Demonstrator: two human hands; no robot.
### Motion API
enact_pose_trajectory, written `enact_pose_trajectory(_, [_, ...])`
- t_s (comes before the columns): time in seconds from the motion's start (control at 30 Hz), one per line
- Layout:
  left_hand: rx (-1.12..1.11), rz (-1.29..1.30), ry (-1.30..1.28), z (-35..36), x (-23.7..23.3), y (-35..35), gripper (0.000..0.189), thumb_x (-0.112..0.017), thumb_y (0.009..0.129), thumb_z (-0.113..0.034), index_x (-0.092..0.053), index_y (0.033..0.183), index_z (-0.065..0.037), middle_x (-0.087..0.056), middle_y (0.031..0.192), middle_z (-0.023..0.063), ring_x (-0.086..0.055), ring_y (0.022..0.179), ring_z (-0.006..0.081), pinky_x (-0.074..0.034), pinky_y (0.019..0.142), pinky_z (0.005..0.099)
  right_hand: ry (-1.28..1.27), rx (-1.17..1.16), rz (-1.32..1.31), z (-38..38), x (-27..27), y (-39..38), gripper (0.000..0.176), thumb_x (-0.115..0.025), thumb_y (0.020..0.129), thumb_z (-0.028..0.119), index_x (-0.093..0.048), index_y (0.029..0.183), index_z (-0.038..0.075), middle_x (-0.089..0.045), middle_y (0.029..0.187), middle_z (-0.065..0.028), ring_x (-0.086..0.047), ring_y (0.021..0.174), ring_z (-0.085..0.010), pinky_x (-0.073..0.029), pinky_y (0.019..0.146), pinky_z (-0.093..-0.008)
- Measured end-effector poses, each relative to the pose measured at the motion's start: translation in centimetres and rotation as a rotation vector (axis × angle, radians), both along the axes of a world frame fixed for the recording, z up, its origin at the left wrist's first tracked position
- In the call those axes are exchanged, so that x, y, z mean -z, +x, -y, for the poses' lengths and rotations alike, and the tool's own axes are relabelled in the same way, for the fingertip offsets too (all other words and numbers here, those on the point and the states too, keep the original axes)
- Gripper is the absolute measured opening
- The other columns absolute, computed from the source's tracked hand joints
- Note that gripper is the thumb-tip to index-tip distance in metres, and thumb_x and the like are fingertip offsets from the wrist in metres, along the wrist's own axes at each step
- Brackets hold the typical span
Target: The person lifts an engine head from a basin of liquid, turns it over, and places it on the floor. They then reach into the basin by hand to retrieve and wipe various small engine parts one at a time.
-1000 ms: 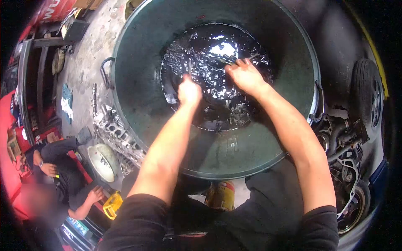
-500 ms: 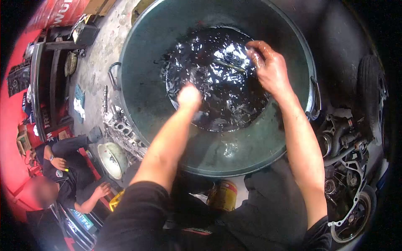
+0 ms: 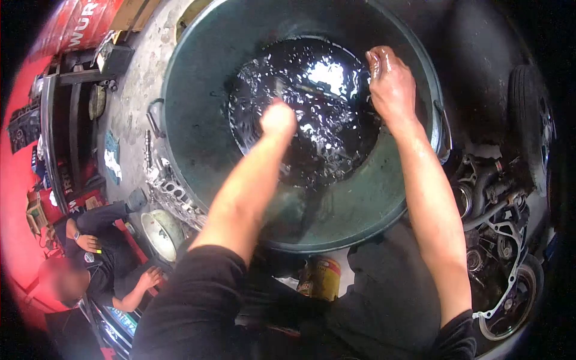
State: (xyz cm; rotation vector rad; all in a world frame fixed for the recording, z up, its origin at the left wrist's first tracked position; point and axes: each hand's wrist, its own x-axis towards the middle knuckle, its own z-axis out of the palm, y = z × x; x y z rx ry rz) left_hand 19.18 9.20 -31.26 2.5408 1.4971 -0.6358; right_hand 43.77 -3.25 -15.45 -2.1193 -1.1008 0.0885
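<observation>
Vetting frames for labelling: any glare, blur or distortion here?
Head view: heavy fisheye bend, dark vignetted corners; glare patches on the black liquid in the basin; left hand motion-blurred, right hand sharper, wet sheen; red cast at left edge.

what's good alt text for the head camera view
Seen from above, a person's left hand, fisted, reaches down to black glossy liquid in a big round metal basin, while the wet right hand hovers at the liquid's far edge. Engine parts lie around it; another person sits lower left.
</observation>
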Motion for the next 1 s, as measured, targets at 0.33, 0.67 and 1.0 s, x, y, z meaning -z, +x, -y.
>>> enact_pose_trajectory(0.33, [-0.167, 0.078, 0.010, 0.3, -1.5, -1.1, 0.031, -0.040, 0.095, -0.017, -0.052, 0.113, 0.003, -0.071, 0.093, 0.0199, -0.071, 0.087, 0.0341, -0.057, 0.077, 0.0425, 0.104, -0.053, -0.011, -0.3, 0.2, -0.1, 0.033, -0.051, 0.094, 0.005, -0.054, 0.127, 0.006, -0.063, 0.102, -0.0195, -0.064, 0.094, -0.0375, -0.050, 0.080, -0.0437])
enact_pose_trajectory(0.67, [-0.028, 0.286, 0.045, 1.6, -2.7, -6.0, 0.026, -0.040, 0.093, -0.015, -0.050, 0.107, 0.004, -0.063, 0.085, 0.0263, -0.066, 0.079, 0.0404, -0.054, 0.073, 0.0479, -0.093, -0.025, -0.181, -0.6, 1.0, -0.3, 0.025, -0.052, 0.096, 0.011, -0.056, 0.119, 0.004, -0.069, 0.088, -0.0188, -0.069, 0.082, -0.0339, -0.051, 0.069, -0.0434])
enact_pose_trajectory(1.0, [-0.241, 0.431, 0.171, -9.1, 3.7, 2.9, 0.049, -0.047, 0.092, -0.032, -0.047, 0.133, -0.004, -0.036, 0.145, 0.0223, -0.023, 0.141, 0.0436, -0.034, 0.110, 0.0538, -0.008, -0.086, -0.145, -0.8, 0.9, -1.4, 0.026, -0.056, 0.095, 0.014, -0.059, 0.121, 0.010, -0.068, 0.093, -0.0189, -0.069, 0.088, -0.0332, -0.053, 0.075, -0.0407])
